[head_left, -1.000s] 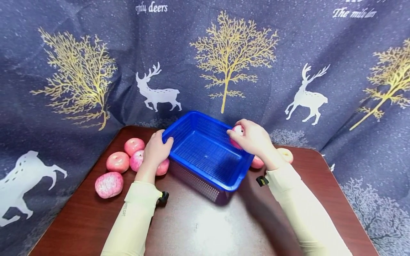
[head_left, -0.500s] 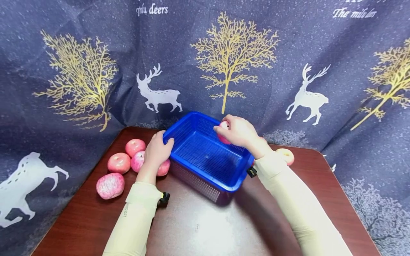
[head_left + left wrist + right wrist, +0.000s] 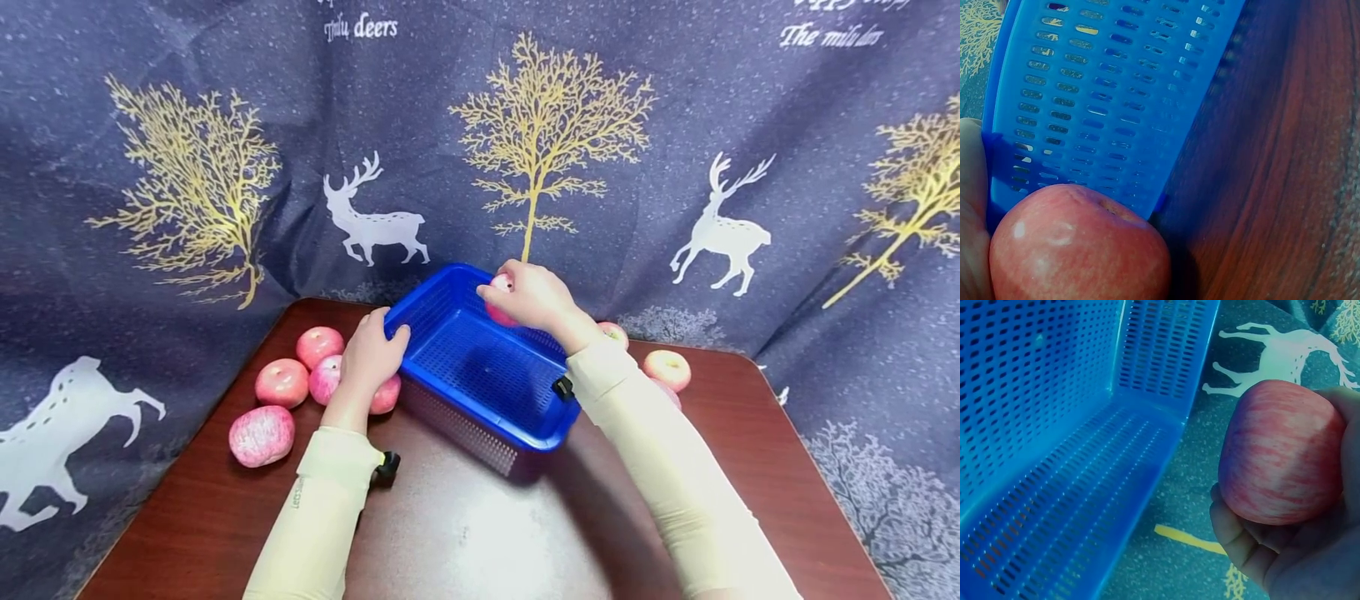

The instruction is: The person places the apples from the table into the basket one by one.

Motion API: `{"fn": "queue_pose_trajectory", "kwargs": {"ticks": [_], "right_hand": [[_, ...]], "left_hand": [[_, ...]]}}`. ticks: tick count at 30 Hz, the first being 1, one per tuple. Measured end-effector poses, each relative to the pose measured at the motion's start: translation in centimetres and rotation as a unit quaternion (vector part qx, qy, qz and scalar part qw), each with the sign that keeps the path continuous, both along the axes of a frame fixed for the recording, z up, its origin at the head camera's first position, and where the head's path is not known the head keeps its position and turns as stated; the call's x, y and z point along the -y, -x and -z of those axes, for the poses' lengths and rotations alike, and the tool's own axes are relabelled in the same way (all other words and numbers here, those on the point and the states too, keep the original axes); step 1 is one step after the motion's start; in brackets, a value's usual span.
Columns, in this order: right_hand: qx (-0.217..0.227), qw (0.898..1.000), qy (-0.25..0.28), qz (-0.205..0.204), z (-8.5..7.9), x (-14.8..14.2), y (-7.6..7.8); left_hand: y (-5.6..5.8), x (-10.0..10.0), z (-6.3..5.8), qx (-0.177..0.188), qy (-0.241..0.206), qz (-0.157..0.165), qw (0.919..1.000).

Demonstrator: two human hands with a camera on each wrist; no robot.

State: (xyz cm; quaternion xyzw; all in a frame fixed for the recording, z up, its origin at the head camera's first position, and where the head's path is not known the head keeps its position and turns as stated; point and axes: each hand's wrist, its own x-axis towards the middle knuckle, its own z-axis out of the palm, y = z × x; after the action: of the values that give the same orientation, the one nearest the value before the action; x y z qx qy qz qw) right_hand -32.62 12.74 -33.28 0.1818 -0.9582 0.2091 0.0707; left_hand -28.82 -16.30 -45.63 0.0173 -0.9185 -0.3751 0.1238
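Note:
A blue perforated plastic basket stands at an angle on the table, and no fruit shows inside it. My left hand grips its left corner, thumb over the rim. In my right hand is a red-striped apple, held above the basket's far side with the fingers curled round it. Close by the left hand, a red apple sits against the basket's outer wall. More apples lie left of that hand, among them a red one and a streaked one.
On the right, partly behind the right forearm, are a pale yellow-red apple and another apple. The brown wooden table backs onto a dark blue cloth printed with deer and trees.
My right hand has carried the apple leftward, from the basket's right rim to over its far side. More apples show on the right. The left hand keeps its grip on the basket.

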Motion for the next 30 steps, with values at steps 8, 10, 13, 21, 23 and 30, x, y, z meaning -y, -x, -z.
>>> {"fn": "queue_pose_trajectory", "kwargs": {"ticks": [8, 10, 13, 21, 23, 30], "right_hand": [[0.024, 0.999, -0.004, 0.027, 1.5, 1.2, 1.7], [0.03, 0.999, -0.009, 0.029, 2.1, 1.5, 2.2], [0.035, 0.999, -0.017, 0.026, 2.7, 1.9, 2.9], [0.033, 0.996, -0.072, 0.028, 4.7, 3.4, 4.7], [0.032, 0.995, -0.087, 0.027, 5.3, 4.0, 5.1], [0.015, 0.993, -0.119, 0.009, 6.6, 5.6, 5.7]], "left_hand": [[0.1, -0.2, 0.1, -0.002, -0.004, 0.004, 1.0], [0.1, -0.3, 0.1, 0.001, -0.006, 0.005, 1.0], [0.0, -0.3, 0.0, 0.004, -0.007, 0.003, 1.0], [0.0, -0.2, -0.2, 0.006, -0.002, 0.003, 1.0], [0.0, -0.1, -0.1, 0.006, -0.002, 0.002, 1.0], [-0.1, -0.1, -0.1, 0.001, -0.003, 0.0, 1.0]]}}
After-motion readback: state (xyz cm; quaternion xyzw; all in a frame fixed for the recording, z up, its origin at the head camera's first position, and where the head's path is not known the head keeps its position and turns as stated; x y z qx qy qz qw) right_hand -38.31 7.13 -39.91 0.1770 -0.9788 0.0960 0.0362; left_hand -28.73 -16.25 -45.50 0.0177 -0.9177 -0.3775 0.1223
